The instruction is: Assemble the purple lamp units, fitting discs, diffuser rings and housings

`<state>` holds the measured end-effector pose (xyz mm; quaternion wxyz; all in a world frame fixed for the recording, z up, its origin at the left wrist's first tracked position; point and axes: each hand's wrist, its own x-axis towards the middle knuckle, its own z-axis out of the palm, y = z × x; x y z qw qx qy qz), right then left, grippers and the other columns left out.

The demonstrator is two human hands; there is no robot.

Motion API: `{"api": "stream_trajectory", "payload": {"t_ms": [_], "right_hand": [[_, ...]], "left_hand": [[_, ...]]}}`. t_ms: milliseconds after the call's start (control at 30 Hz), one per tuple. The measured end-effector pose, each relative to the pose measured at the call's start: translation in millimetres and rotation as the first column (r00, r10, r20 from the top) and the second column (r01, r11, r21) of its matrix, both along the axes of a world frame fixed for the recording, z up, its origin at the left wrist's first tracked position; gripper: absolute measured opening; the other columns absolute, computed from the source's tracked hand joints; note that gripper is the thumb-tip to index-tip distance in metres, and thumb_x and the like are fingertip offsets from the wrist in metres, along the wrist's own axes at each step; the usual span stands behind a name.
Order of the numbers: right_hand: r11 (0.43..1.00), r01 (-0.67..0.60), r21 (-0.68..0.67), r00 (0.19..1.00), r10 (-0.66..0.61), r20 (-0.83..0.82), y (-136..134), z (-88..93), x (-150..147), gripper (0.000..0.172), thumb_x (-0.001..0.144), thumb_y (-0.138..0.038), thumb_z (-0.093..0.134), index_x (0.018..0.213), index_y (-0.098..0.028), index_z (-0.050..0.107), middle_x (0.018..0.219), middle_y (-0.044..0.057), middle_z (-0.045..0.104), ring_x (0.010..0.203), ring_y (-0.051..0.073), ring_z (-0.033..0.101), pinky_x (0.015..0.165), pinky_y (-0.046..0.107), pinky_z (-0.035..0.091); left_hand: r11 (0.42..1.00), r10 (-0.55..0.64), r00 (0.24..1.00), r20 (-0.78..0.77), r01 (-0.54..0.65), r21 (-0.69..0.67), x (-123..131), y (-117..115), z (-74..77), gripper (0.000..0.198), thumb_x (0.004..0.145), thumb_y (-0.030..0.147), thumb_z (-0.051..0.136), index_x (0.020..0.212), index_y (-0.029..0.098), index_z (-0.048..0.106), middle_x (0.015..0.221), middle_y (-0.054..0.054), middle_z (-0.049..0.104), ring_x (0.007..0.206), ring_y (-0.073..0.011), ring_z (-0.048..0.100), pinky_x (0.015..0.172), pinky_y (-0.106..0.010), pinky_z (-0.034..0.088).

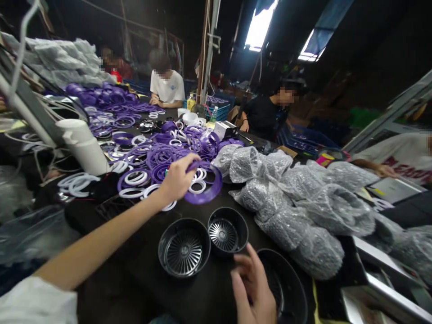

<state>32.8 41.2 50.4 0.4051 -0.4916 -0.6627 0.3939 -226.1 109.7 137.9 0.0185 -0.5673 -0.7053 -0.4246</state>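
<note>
My left hand (180, 176) reaches over the heap, its fingers closed on a large purple ring (204, 197), slightly blurred. Several white rings (197, 187) show through and beside that ring. Nearer to me, two round black housings (184, 247) with slotted, fan-like bottoms stand side by side, open end up. My right hand (253, 285) is beside the smaller-looking one (236, 225), thumb and forefinger apart, the other fingers curled; I see nothing held in it. A larger black round housing (292, 283) lies partly hidden behind the right hand.
Bubble-wrapped bundles (293, 216) line the right side. Purple and white rings (162, 157) cover the middle of the dark table (135, 252). A white cylinder (83, 146) leans at left by cables. Co-workers (167, 87) sit across the table and at right (401, 153).
</note>
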Motion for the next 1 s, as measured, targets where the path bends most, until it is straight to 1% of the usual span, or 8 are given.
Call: {"api": "stream_trajectory", "payload": {"t_ms": [100, 200, 300, 433, 567, 667, 767, 1000], "right_hand": [[0.942, -0.269, 0.2, 0.948, 0.223, 0.225, 22.6, 19.8, -32.2, 0.052, 0.088, -0.034, 0.042, 0.138, -0.025, 0.031, 0.126, 0.009, 0.05, 0.104, 0.018, 0.056, 0.084, 0.03, 0.05], [0.888, -0.388, 0.245, 0.891, 0.294, 0.347, 29.2, 22.5, -54.1, 0.045, 0.09, -0.022, 0.033, 0.134, -0.016, 0.038, 0.12, 0.012, 0.054, 0.11, 0.019, 0.053, 0.091, 0.032, 0.045], [0.89, -0.389, 0.239, 0.876, 0.278, 0.393, 30.6, 14.8, -62.5, 0.044, 0.087, -0.014, 0.033, 0.129, -0.01, 0.044, 0.109, 0.012, 0.061, 0.097, 0.017, 0.059, 0.086, 0.029, 0.047], [0.92, -0.357, 0.165, 0.816, 0.221, 0.533, 36.7, 11.5, -65.0, 0.045, 0.078, -0.011, 0.043, 0.122, -0.012, 0.05, 0.095, 0.008, 0.064, 0.08, 0.015, 0.06, 0.076, 0.028, 0.048], [0.94, -0.316, 0.131, 0.749, 0.162, 0.643, 36.9, 16.7, -70.2, 0.034, 0.073, -0.013, 0.048, 0.106, -0.011, 0.059, 0.095, 0.012, 0.06, 0.085, 0.022, 0.059, 0.076, 0.033, 0.045], [0.955, -0.276, 0.104, 0.688, 0.121, 0.716, 29.0, 22.3, -77.2, 0.023, 0.075, -0.016, 0.046, 0.092, -0.009, 0.061, 0.094, 0.016, 0.058, 0.083, 0.027, 0.06, 0.072, 0.037, 0.044], [0.961, -0.266, 0.077, 0.639, 0.116, 0.76, 18.2, 26.7, -84.6, 0.022, 0.076, -0.019, 0.047, 0.092, -0.011, 0.059, 0.096, 0.015, 0.058, 0.082, 0.027, 0.06, 0.069, 0.036, 0.043], [0.968, -0.252, -0.002, 0.598, 0.157, 0.786, 1.8, 17.0, -90.7, 0.018, 0.078, -0.015, 0.045, 0.09, -0.014, 0.058, 0.085, 0.011, 0.064, 0.082, 0.026, 0.062, 0.066, 0.031, 0.041]], "left_hand": [[0.952, -0.088, 0.846, 0.525, 0.226, -0.205, 32.8, -62.3, -31.8, 0.027, 0.084, 0.031, 0.036, 0.102, 0.018, 0.05, 0.058, 0.003, 0.053, 0.045, -0.014, 0.055, 0.045, -0.025, 0.047], [0.932, -0.037, 0.769, 0.639, 0.257, -0.255, 41.9, -90.7, -55.1, 0.034, 0.084, 0.036, 0.032, 0.103, 0.014, 0.048, 0.071, -0.003, 0.058, 0.06, -0.0182, 0.063, 0.044, -0.027, 0.05], [0.918, -0.077, 0.815, 0.574, 0.282, -0.278, 30.1, -99.3, -60.5, 0.029, 0.081, 0.03, 0.037, 0.1, 0.014, 0.054, 0.095, -0.009, 0.062, 0.091, -0.0209, 0.063, 0.077, -0.036, 0.053], [0.895, -0.064, 0.909, 0.412, 0.235, -0.379, 10.3, -100.0, -67.4, 0.04, 0.068, 0.016, 0.051, 0.107, 0.012, 0.057, 0.128, -0.015, 0.049, 0.127, -0.0302, 0.035, 0.108, -0.046, 0.022], [0.841, -0.063, 0.94, 0.334, 0.23, -0.489, 1.2, -99.2, -85.0, 0.076, 0.061, 0.011, 0.054, 0.134, 0.009, 0.031, 0.137, -0.018, 0.039, 0.129, -0.0299, 0.034, 0.104, -0.042, 0.029], [0.791, -0.104, 0.943, 0.318, 0.272, -0.548, -2.8, -105.2, -90.4, 0.07, 0.067, 0.012, 0.047, 0.134, 0.011, 0.029, 0.11, -0.012, 0.062, 0.103, -0.023, 0.059, 0.09, -0.034, 0.043], [0.766, -0.114, 0.957, 0.267, 0.255, -0.59, -6.4, -115.0, -87.5, 0.065, 0.07, 0.012, 0.043, 0.134, 0.015, 0.03, 0.089, -0.005, 0.067, 0.084, -0.0201, 0.064, 0.078, -0.029, 0.046], [0.71, -0.076, 0.996, 0.045, 0.086, -0.699, -4.7, -119.8, -84.9, 0.064, 0.071, 0.014, 0.045, 0.134, 0.017, 0.031, 0.106, -0.014, 0.063, 0.096, -0.0279, 0.061, 0.08, -0.036, 0.046]]}}
